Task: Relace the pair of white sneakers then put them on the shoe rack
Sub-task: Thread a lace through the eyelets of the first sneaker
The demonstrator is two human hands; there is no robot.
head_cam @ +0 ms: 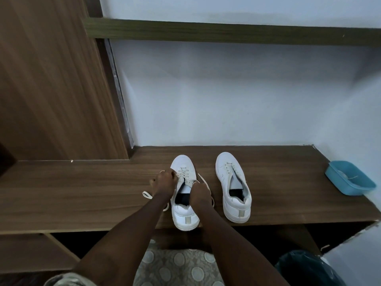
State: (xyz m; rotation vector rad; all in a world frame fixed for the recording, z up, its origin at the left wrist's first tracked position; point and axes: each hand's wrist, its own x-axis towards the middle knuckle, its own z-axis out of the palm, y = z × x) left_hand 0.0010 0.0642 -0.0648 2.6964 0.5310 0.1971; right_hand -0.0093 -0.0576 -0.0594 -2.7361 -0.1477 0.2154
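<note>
Wooden shelf (pixel 278 182): dark brown grain, smooth, low sheen. Two white sneakers (pixel 233 188): smooth, matt, leather-like uppers, with flat off-white cloth laces (pixel 183 174). Basin (pixel 349 178) at the shelf's right end: blue plastic, slightly glossy. Wall (pixel 226 96) behind: painted, matt, pale.

A pale bluish-white wall (pixel 226 96) rises behind a dark wood-grain table (pixel 82 193), with a dark wooden shelf (pixel 206 32) fixed across it higher up. A tall wooden cabinet panel (pixel 51 79) stands at the left. Below, the floor (pixel 177 265) shows a grey pattern of pale circles. Light is soft and dim.
</note>
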